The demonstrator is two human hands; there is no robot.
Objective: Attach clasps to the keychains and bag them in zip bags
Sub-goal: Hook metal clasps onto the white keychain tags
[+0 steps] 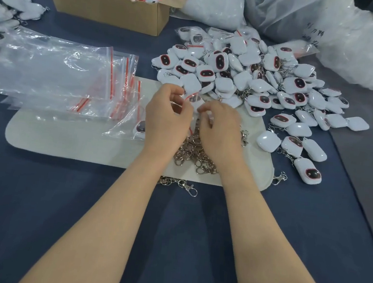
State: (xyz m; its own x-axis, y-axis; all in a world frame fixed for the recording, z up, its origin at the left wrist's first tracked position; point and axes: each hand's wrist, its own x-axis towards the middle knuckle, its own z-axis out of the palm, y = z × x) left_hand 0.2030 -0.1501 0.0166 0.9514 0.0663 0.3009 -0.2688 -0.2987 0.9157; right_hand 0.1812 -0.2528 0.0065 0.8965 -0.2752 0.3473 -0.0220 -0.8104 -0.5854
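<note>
Head view has the left hand [167, 114] and right hand [219, 126] pinching one zip bag [192, 96], with few bagged keychains [192, 36] finished and most loose keychains [245, 78] and clasps [193, 157] left.

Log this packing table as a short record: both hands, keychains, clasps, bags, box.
left hand: pinches a small zip bag near its red seal
right hand: pinches the same bag's other side, grip partly hidden
keychains: loose white heap, beyond and right of the hands
clasps: metal pile on the pale mat, under the wrists
empty zip bags: spread stack at left
bagged keychain: lying beside the left hand
cardboard box: open, far left
</note>
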